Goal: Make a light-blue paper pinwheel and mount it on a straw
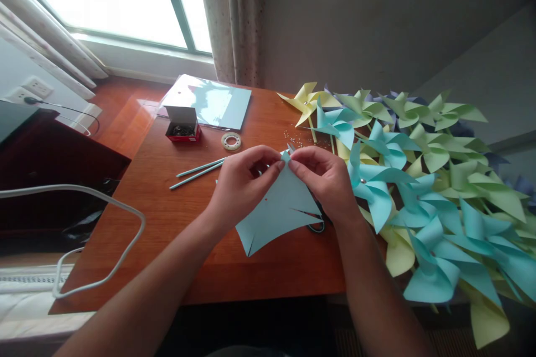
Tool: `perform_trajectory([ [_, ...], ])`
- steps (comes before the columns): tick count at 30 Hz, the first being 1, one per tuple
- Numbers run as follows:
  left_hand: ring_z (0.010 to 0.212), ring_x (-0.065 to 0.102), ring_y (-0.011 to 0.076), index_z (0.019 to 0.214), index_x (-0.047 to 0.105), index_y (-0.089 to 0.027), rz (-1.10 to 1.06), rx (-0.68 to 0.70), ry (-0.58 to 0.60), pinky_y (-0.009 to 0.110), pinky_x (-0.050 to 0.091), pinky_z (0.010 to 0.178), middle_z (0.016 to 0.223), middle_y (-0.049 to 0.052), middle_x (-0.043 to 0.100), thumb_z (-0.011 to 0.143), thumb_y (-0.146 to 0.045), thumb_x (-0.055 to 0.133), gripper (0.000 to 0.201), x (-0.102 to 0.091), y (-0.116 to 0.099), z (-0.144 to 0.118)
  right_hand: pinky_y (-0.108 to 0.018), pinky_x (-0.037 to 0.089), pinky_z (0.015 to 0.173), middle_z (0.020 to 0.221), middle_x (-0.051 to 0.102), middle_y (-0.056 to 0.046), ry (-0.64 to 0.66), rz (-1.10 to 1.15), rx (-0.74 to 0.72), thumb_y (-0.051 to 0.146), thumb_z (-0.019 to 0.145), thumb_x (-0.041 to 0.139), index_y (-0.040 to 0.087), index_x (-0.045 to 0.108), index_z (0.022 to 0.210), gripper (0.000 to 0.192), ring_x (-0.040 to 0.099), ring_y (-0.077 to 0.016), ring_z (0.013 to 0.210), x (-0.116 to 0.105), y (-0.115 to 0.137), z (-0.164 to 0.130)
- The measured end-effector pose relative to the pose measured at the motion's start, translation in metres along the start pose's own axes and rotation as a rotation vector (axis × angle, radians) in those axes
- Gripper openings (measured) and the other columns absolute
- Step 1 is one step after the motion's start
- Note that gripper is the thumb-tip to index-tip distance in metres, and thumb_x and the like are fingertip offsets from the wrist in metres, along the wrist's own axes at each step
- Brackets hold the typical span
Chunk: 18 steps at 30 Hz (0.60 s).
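A light blue paper square (274, 206), slit in from its corners and marked with a small red dot, hangs tilted between my hands above the table. My left hand (253, 173) pinches its far corner between thumb and fingers. On the other side of that same corner, my right hand (320, 173) also pinches the paper, thumb close to the left thumb. Behind the paper, scissors (317, 226) lie on the table, mostly hidden, with one dark handle loop showing. Two light blue paper sticks (195, 172) rest left of my left hand.
A small red box (183, 133) with its lid up holds dark bits. Beyond it lie a roll of tape (231, 141) and a shiny folder (209, 101). Many finished paper pinwheels (419, 195) crowd the right side. A white cable (121, 201) loops over the table's left edge.
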<state>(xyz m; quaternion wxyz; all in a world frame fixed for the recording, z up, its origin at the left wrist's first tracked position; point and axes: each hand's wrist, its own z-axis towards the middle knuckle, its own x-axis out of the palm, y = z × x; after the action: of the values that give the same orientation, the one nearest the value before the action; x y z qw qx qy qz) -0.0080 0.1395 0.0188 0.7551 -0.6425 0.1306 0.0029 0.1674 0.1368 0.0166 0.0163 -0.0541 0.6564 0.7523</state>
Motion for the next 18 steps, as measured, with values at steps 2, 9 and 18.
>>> perform_trajectory([
  [2, 0.066, 0.058, 0.0150, 0.087, 0.071, -0.017, 0.018, -0.011, 0.021, 0.025, 0.042, 0.057, 0.075, 0.003, 0.068, 0.088, -0.029, 0.067, 0.013, 0.0005, -0.0002, -0.0009, -0.029, 0.055, 0.070, 0.089, 0.075, -0.001, -0.029, -0.052, -0.038, 0.029, 0.086, 0.074, 0.023, 0.074, 0.089, 0.007, 0.070, -0.0178, 0.081, 0.0003, 0.0006, -0.0008],
  [9, 0.064, 0.056, 0.0135, 0.092, 0.074, -0.017, 0.088, 0.019, 0.076, 0.023, 0.042, 0.058, 0.073, 0.002, 0.068, 0.089, -0.026, 0.065, 0.013, 0.0018, 0.0024, -0.0020, -0.033, 0.056, 0.076, 0.090, 0.072, -0.002, -0.025, -0.222, -0.256, 0.022, 0.088, 0.071, 0.025, 0.074, 0.089, 0.004, 0.067, -0.0184, 0.084, -0.0006, 0.0052, -0.0012],
  [18, 0.068, 0.057, 0.0143, 0.088, 0.073, -0.015, -0.185, -0.118, 0.122, 0.023, 0.043, 0.059, 0.078, 0.002, 0.068, 0.087, -0.029, 0.069, 0.014, -0.0021, -0.0024, 0.0005, -0.036, 0.059, 0.084, 0.096, 0.075, -0.002, 0.010, -0.338, -0.444, 0.015, 0.091, 0.069, 0.028, 0.077, 0.092, 0.015, 0.071, -0.0201, 0.092, -0.0055, 0.0055, -0.0012],
])
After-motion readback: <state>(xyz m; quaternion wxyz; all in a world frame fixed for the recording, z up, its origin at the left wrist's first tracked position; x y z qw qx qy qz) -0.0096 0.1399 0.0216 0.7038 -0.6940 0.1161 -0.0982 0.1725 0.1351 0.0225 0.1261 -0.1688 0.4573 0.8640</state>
